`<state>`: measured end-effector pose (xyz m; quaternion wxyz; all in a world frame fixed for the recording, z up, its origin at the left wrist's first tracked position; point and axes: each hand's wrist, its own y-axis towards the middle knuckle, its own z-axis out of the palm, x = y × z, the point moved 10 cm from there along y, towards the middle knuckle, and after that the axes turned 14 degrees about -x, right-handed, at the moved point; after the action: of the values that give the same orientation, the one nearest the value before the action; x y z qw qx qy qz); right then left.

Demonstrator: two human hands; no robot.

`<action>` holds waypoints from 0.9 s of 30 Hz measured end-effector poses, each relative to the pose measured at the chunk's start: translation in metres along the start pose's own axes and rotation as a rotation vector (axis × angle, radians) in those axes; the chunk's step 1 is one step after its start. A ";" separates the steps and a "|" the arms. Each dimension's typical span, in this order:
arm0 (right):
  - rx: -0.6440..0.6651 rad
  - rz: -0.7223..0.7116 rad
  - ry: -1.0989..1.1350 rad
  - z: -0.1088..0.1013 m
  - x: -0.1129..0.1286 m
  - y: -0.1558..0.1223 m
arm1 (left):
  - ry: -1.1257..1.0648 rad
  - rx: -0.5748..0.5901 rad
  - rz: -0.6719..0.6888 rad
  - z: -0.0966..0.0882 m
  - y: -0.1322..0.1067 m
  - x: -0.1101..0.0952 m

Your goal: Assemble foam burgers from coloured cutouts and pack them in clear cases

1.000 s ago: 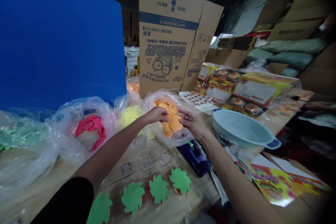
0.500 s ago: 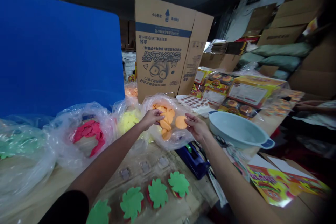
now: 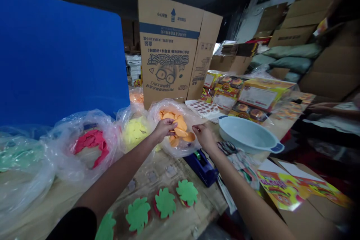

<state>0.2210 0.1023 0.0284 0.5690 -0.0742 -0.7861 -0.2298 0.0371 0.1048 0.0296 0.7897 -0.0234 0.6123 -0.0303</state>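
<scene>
My left hand (image 3: 164, 129) is closed on thin, round orange discs (image 3: 180, 123), its fingertips over a clear plastic bag (image 3: 157, 108) that holds more of them. Another orange disc (image 3: 189, 137) lies at the right of the bunch. My right hand (image 3: 204, 135) is just right of the bag, fingers pinched together, with nothing visible between them. In front, a clear plastic tray (image 3: 160, 180) holds several stacks topped with green leaf-shaped pieces (image 3: 165, 203). Its farther cups hold small pale pieces.
To the left stand bags of yellow (image 3: 136, 131), red (image 3: 91, 142) and green pieces (image 3: 21, 157). A blue tape dispenser (image 3: 201, 168), light blue basin (image 3: 247, 135) and printed packages (image 3: 258, 93) are to the right. Behind rises a cardboard box (image 3: 168, 52). Another person's hand (image 3: 320, 108) shows far right.
The orange disc that was in my right fingers is now apart from them, lower and tilted. My right fingers have closed together. My left hand stays on the orange discs. The view has shifted slightly.
</scene>
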 end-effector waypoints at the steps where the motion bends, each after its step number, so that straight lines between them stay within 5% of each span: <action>1: 0.004 -0.015 -0.009 0.001 0.005 -0.004 | -0.040 -0.014 -0.012 0.002 -0.001 0.001; 12: 0.207 0.092 0.430 0.017 0.039 -0.037 | -0.359 -0.040 -0.102 0.020 -0.017 -0.001; 22: 0.260 0.211 0.477 0.005 0.029 -0.043 | -0.499 -0.032 -0.163 0.030 -0.027 0.002; 27: 0.245 0.109 0.527 0.002 0.038 -0.047 | -0.520 -0.045 -0.171 0.029 -0.031 0.001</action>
<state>0.1891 0.0562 0.0500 0.7699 0.0152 -0.6278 -0.1139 0.0649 0.0733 0.0386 0.9142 -0.0996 0.3853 -0.0764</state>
